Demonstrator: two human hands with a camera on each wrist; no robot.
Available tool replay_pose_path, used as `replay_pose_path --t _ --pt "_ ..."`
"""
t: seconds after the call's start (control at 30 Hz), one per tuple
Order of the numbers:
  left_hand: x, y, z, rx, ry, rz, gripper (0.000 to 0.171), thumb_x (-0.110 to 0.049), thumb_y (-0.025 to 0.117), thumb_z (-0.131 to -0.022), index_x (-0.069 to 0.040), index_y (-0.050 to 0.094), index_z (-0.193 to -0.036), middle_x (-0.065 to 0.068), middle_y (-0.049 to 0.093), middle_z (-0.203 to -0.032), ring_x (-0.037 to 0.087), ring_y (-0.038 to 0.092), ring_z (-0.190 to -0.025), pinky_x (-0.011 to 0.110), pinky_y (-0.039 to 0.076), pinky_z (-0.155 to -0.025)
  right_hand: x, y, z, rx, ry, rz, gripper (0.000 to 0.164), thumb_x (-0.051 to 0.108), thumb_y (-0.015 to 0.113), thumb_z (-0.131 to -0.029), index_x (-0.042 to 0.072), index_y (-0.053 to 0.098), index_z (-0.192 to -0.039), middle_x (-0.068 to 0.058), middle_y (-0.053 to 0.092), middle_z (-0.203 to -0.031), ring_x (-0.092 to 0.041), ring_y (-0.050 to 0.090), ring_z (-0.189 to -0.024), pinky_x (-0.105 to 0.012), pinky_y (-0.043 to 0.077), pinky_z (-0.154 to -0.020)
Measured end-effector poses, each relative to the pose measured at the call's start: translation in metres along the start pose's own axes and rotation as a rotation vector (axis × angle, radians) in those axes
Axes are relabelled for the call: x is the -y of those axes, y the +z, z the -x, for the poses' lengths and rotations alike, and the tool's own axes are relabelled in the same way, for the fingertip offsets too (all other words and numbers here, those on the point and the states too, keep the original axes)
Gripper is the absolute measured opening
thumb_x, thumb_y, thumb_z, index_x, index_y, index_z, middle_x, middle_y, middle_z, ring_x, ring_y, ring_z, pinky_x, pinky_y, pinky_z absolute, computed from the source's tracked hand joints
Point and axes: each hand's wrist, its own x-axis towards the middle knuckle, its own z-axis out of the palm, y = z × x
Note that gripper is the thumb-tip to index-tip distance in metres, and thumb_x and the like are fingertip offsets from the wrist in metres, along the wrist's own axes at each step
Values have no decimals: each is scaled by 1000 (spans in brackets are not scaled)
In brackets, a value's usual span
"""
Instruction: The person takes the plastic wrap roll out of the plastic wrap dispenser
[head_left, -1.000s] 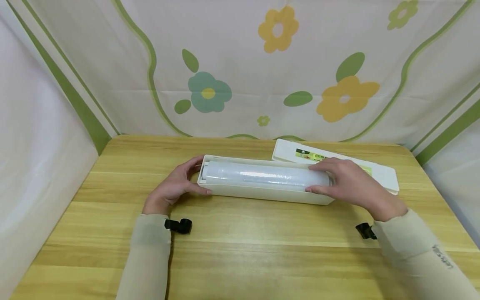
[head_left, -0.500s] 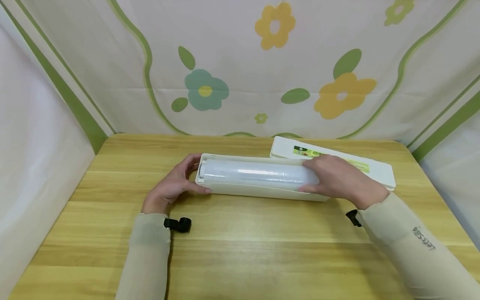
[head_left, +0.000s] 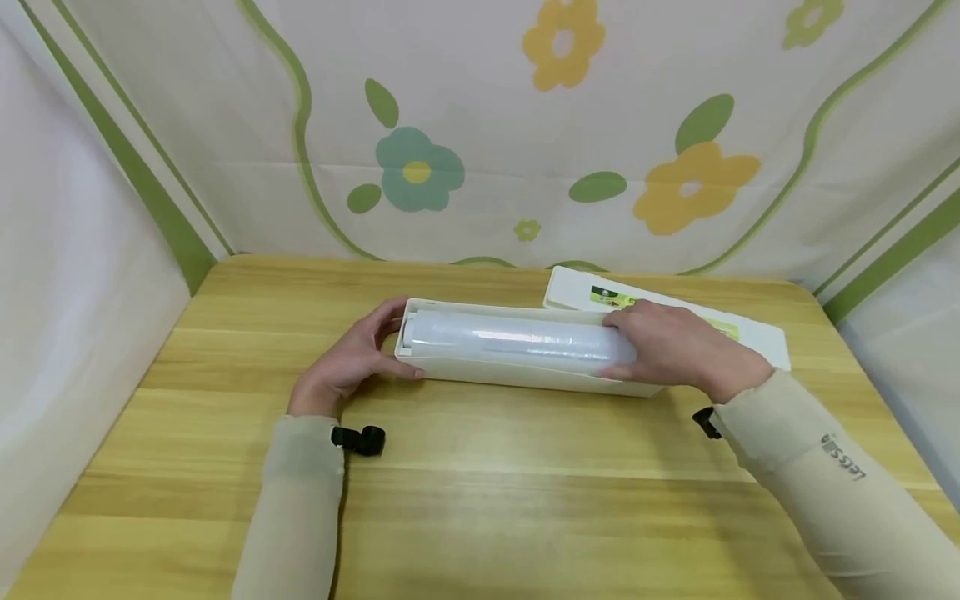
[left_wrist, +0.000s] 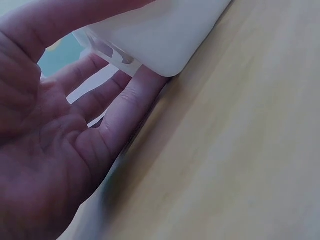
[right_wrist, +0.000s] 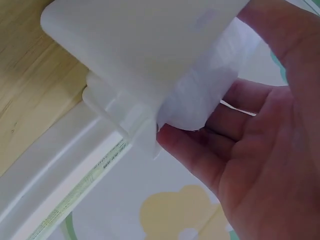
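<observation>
A long white open-topped box point(head_left: 525, 377) lies across the table with a shiny roll of cling film point(head_left: 510, 337) inside it. My left hand point(head_left: 348, 362) holds the box's left end, thumb on the front wall and fingers behind. In the left wrist view, fingers reach along the end of the box point(left_wrist: 165, 40). At the other end, my right hand point(head_left: 675, 346) grips the roll, thumb toward me and fingers on the far side. The right wrist view shows the roll's end point(right_wrist: 200, 95) standing out past the box rim, with fingertips curled against it.
Behind the box's right half lies a long white lid point(head_left: 566, 292) with a green and yellow label point(head_left: 611, 297), partly covered by my right hand. A flower-printed cloth point(head_left: 487, 125) stands behind the wooden table point(head_left: 487, 500), and more cloth hangs on both sides.
My right hand has slid a little left along the cling film roll and now covers its right end. The left hand keeps its hold on the box. The head view has shifted slightly.
</observation>
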Motion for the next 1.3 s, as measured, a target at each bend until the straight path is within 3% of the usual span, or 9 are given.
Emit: replay_pose_path --t 0.2,0.33,0.53,1.03,1.3 --pt "2 4 3 -5 -6 23 105 10 93 -70 -16 45 -160 10 49 -157 31 46 -141 27 53 -102 -10 7 3 -25 -1 -55 57 47 92 -82 12 78 -124 -10 75 -120 -28 68 -106 -50 57 -87" --pt "5 5 6 -19 -5 15 105 11 93 -68 -18 48 -158 9 49 -156 31 47 -139 29 53 -101 -21 15 3 -64 11 -192 62 47 94 -80 11 79 -127 -9 72 -125 -25 67 -110 -48 55 -91" --pt "7 2 6 -18 0 22 106 13 91 -68 -17 47 -159 10 48 -157 32 47 -139 30 54 -101 -28 22 -1 -121 -3 -372 65 48 97 -77 10 79 -126 -6 74 -121 -22 64 -106 -42 54 -88" --pt "10 0 10 -8 -13 43 107 11 91 -68 -19 45 -160 11 47 -157 32 48 -136 30 54 -100 -32 32 -1 -195 -26 -443 55 44 98 -75 17 82 -121 1 75 -112 -17 64 -96 -31 53 -78" --pt "8 0 8 8 -11 28 108 12 91 -68 -19 44 -161 12 47 -157 33 48 -135 31 54 -100 -32 37 5 -248 10 -476 55 46 101 -71 23 82 -118 3 74 -112 -16 63 -97 -30 52 -78"
